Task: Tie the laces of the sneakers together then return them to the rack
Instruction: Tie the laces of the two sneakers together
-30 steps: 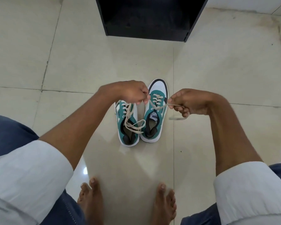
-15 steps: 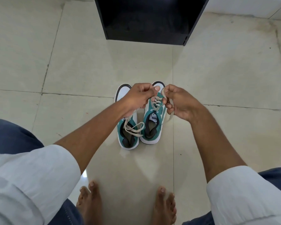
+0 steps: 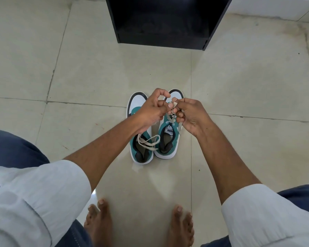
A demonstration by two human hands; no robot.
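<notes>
sneakers (image 3: 168, 139) on glossy tiled floor (image 3: 239, 86)

Sneakers (image 3: 168, 138): teal uppers, white toe panels edged black, white soles, dark linings. Laces (image 3: 147, 141): cream. Rack (image 3: 168, 20), at 12 o'clock: black. Floor (image 3: 248, 86): cream tiles, grey grout. Sleeves (image 3: 39, 193): white. Trousers (image 3: 12, 148): blue.

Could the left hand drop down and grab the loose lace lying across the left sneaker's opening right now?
Probably yes: the loose lace lies exposed just under the left hand, nothing covering it. But that hand and the right hand are both pinching the lace they are tying, so it must let go first.
</notes>
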